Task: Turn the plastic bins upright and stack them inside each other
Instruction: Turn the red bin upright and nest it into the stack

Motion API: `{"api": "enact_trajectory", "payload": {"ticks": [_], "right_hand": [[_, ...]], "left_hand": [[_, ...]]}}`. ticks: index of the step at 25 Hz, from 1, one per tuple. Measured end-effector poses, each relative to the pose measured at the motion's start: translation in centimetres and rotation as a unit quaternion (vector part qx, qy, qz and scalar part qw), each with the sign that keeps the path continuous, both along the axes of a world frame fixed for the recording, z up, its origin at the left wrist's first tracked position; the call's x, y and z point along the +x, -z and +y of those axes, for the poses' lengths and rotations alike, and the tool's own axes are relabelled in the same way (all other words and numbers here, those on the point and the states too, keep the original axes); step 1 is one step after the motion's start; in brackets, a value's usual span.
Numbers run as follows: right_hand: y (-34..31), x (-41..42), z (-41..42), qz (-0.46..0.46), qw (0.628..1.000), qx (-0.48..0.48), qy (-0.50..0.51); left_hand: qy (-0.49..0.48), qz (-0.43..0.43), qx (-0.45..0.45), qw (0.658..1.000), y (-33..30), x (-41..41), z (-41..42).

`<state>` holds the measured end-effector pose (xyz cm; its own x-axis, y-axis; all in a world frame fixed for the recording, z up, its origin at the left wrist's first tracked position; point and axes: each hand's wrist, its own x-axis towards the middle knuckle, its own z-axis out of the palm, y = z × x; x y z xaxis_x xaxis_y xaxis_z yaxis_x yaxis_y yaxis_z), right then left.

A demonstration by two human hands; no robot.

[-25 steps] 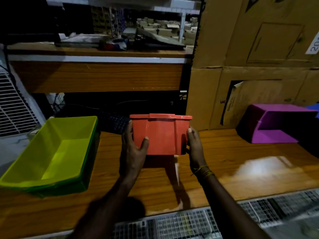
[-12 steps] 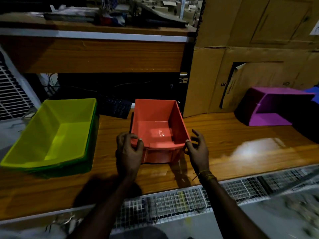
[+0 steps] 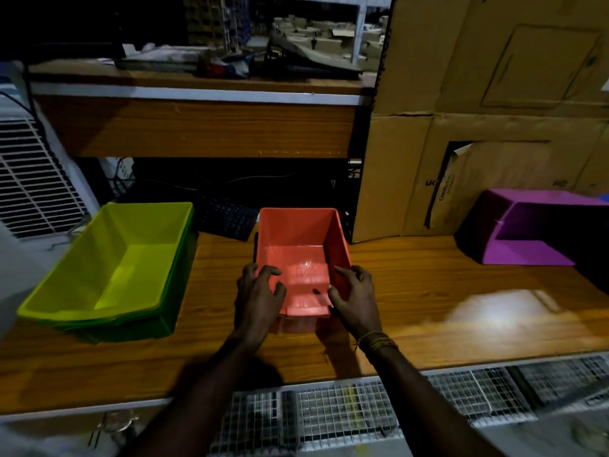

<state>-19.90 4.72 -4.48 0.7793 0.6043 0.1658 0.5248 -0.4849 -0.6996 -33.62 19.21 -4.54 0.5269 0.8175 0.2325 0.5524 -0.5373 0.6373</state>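
Observation:
An orange-red bin [image 3: 296, 232] stands upright on the wooden table [image 3: 428, 285], its open top facing me. My left hand [image 3: 258, 298] grips its near left corner with fingers over the rim. On the near right wall sits my right hand [image 3: 354, 298], thumb inside. At the left, a yellow bin [image 3: 108, 258] lies nested upright in a green bin [image 3: 138, 328]. A purple bin [image 3: 527, 252] lies on its side at the far right, opening toward me. A sliver of a blue bin [image 3: 604, 197] shows behind it.
Cardboard boxes [image 3: 494, 94] wall off the back right. A wooden shelf [image 3: 197, 127] overhangs the back, with a dark keyboard [image 3: 227, 219] under it behind the bins. Wire mesh [image 3: 329, 413] runs along the table's near edge. A white grille [image 3: 26, 179] stands at the left.
The orange-red bin went from held up on end to resting upright on the table. My hands have since closed on its near corners.

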Motion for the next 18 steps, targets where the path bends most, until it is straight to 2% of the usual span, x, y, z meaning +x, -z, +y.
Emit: {"api": "enact_trajectory", "payload": {"ticks": [3,7,10,13,18], "right_hand": [[-0.1,0.7,1.0,-0.026,0.999,-0.028,-0.015],[-0.5,0.5,1.7,-0.066,0.997,-0.027,0.016],[-0.1,-0.6,1.2,-0.121,0.992,0.025,0.032],[-0.4,-1.6,1.1,-0.135,0.988,0.066,0.046],[-4.4,-4.2,3.4,-0.155,0.979,0.123,0.044]], "left_hand": [[-0.027,0.044,0.026,0.998,-0.4,1.7,-0.8],[-0.065,0.052,0.050,0.995,-0.4,2.7,-2.4],[-0.088,0.038,0.070,0.993,-0.4,2.3,-3.4],[-0.088,0.012,0.116,0.989,-1.5,1.4,-3.6],[-0.089,-0.050,0.169,0.980,-6.0,-1.1,-0.9]]}}
